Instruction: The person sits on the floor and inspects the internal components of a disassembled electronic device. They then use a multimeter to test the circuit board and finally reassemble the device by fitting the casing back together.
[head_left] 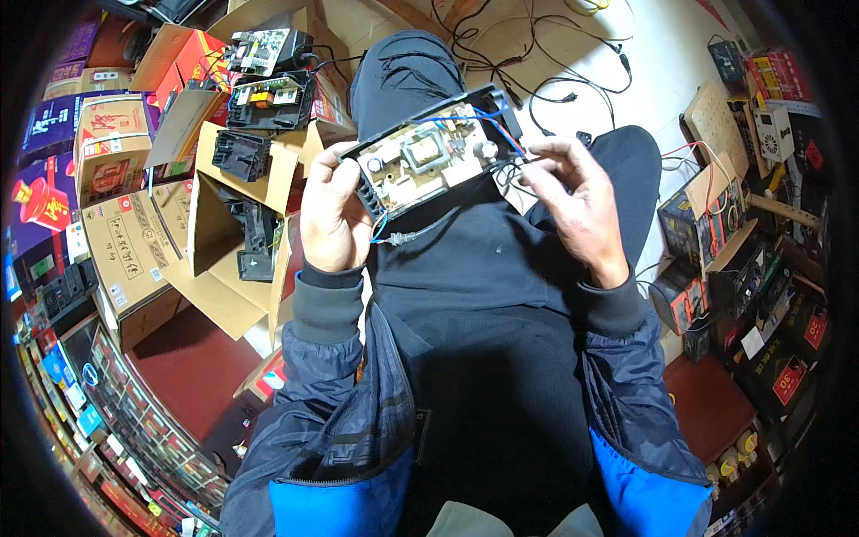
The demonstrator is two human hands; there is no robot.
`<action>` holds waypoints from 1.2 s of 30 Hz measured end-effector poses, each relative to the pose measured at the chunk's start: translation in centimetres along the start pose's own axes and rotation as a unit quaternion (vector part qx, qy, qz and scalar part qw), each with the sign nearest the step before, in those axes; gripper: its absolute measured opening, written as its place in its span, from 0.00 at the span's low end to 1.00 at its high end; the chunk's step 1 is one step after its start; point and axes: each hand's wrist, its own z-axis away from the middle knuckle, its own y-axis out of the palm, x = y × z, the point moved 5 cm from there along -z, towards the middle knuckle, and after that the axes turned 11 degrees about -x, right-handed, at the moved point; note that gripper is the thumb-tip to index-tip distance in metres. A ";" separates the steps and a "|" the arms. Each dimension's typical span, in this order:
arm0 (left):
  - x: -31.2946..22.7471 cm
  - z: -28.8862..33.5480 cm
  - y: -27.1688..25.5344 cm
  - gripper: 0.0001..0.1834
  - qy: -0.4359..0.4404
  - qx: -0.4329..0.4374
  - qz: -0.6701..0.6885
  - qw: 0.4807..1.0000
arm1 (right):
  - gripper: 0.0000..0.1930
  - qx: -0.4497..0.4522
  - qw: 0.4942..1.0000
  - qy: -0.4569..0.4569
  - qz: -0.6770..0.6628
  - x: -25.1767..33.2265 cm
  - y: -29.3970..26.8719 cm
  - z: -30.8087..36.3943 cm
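A black plastic housing with a bare tan circuit board (447, 159) in it is held tilted over my lap. My left hand (333, 210) grips its left end, thumb on the near side and fingers behind. Blue and red wires run across the board's far right corner, and a thin blue wire leaves its lower left corner beside a grey cable grommet (400, 239). At the right end, my right hand (577, 192) is closed, thumb and fingertips pinching the wires (512, 143). Thin black cable loops hang just below these fingertips.
Two more opened black housings with boards (268, 97) rest at the far left, by an open cardboard box (234, 291) with black plastic shells (242, 154). Black power cords (573, 80) lie tangled on the floor ahead. Stacked batteries and boxes (698, 224) stand at the right.
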 end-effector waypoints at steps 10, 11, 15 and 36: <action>0.1 0.0 0.1 0.20 0.007 -0.015 -0.005 1.000 | 0.06 -0.102 0.992 -0.069 -0.006 1.0 0.4 -0.2; 0.1 0.1 0.1 0.20 0.006 -0.014 -0.007 1.000 | 0.06 -0.090 0.993 -0.068 0.019 1.1 0.2 -0.4; 0.1 -0.2 -0.2 0.18 -0.007 -0.012 -0.008 1.000 | 0.05 -0.065 0.991 -0.092 0.078 1.4 -1.1 -1.4; -0.1 -0.7 -0.2 0.20 -0.043 0.019 -0.059 0.997 | 0.07 -0.021 0.944 -0.297 0.139 2.3 -2.5 -3.9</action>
